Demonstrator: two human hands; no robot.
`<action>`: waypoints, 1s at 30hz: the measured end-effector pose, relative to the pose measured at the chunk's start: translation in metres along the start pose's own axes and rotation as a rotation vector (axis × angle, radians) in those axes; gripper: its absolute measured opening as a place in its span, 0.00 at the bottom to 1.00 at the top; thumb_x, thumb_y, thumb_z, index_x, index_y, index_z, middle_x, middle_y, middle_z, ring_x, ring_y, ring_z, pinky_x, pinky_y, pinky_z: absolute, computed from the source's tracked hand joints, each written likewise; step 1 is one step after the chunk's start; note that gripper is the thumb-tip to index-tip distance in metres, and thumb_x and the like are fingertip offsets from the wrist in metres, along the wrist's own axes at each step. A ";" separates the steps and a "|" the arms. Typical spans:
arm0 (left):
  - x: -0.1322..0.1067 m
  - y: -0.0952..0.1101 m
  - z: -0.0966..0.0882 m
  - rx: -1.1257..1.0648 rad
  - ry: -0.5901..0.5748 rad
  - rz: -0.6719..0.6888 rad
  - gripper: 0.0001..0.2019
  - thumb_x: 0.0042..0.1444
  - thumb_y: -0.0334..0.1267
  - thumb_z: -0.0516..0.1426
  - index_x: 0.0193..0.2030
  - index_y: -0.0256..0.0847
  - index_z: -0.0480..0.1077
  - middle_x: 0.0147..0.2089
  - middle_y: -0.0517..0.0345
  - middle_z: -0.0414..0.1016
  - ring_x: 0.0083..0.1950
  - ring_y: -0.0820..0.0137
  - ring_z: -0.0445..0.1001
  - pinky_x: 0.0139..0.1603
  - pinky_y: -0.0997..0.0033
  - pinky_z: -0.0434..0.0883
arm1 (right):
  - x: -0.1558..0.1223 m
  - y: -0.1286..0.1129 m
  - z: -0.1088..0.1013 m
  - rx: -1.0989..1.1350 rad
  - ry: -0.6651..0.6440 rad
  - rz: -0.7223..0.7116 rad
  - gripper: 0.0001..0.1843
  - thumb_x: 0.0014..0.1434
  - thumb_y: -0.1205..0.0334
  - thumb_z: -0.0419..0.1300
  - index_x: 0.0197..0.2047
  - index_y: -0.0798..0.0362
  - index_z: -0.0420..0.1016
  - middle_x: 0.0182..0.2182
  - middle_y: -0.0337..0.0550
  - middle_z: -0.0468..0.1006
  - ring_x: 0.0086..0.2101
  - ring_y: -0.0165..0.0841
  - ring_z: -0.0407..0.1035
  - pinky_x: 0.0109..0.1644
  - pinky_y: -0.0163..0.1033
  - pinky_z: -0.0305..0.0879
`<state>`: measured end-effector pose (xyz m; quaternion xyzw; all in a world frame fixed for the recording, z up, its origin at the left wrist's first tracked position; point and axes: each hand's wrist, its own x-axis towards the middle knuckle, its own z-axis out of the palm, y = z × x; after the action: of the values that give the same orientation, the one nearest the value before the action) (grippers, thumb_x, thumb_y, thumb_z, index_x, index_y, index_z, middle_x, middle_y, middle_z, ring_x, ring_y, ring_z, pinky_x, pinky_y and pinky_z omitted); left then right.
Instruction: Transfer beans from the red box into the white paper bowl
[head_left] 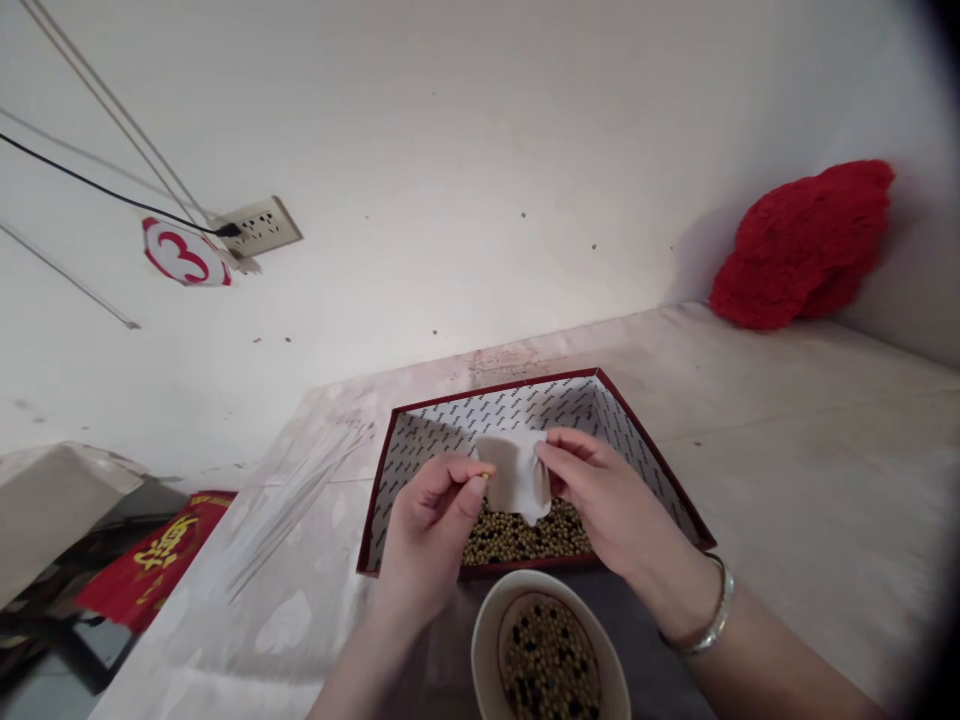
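My left hand (pixel 435 515) is closed in a pinch on a small yellow bean (pixel 486 477), held against a white cloth (pixel 517 478). My right hand (pixel 600 500) is closed on the right edge of that cloth; a silver bangle (pixel 712 615) sits on its wrist. Both hands hover over a dark red box (pixel 390 460) with a patterned white lining. A heap of yellowish beans (pixel 525 538) lies in the box's near part. Just in front of the box stands a white bowl (pixel 487 640) with mixed yellow and dark beans (pixel 549 660).
The box and bowl stand on a pale table (pixel 787 450) set against a white wall. A red fluffy cushion (pixel 806 245) lies at the far right. A wall socket (pixel 259 227) with a black cable and a red "3" sign (pixel 184 255) are at left. Red packaging (pixel 150 560) lies below left.
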<state>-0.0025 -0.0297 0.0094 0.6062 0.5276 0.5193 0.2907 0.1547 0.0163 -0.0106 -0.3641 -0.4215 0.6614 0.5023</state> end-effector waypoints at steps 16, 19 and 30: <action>-0.009 0.009 0.002 -0.469 -0.328 -0.151 0.10 0.55 0.39 0.55 0.26 0.39 0.63 0.27 0.60 0.61 0.31 0.73 0.61 0.33 0.71 0.59 | 0.006 0.000 -0.001 0.309 0.048 0.084 0.07 0.49 0.59 0.64 0.25 0.50 0.70 0.20 0.34 0.65 0.22 0.27 0.56 0.25 0.33 0.51; -0.010 0.017 -0.002 -0.249 -0.391 -0.043 0.18 0.60 0.43 0.47 0.20 0.39 0.58 0.24 0.60 0.59 0.28 0.73 0.60 0.31 0.70 0.58 | 0.005 -0.001 0.000 0.331 0.054 0.084 0.07 0.48 0.60 0.65 0.25 0.50 0.70 0.20 0.34 0.66 0.23 0.27 0.58 0.26 0.33 0.52; -0.029 0.047 0.000 0.736 -0.924 0.196 0.09 0.44 0.44 0.64 0.27 0.42 0.73 0.27 0.62 0.73 0.32 0.70 0.70 0.30 0.73 0.62 | 0.007 -0.001 -0.001 0.363 0.120 0.087 0.05 0.46 0.61 0.65 0.27 0.49 0.72 0.23 0.36 0.71 0.26 0.30 0.62 0.27 0.34 0.55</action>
<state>0.0160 -0.0696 0.0419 0.8760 0.4333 0.0092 0.2116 0.1544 0.0237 -0.0108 -0.3241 -0.2482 0.7247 0.5551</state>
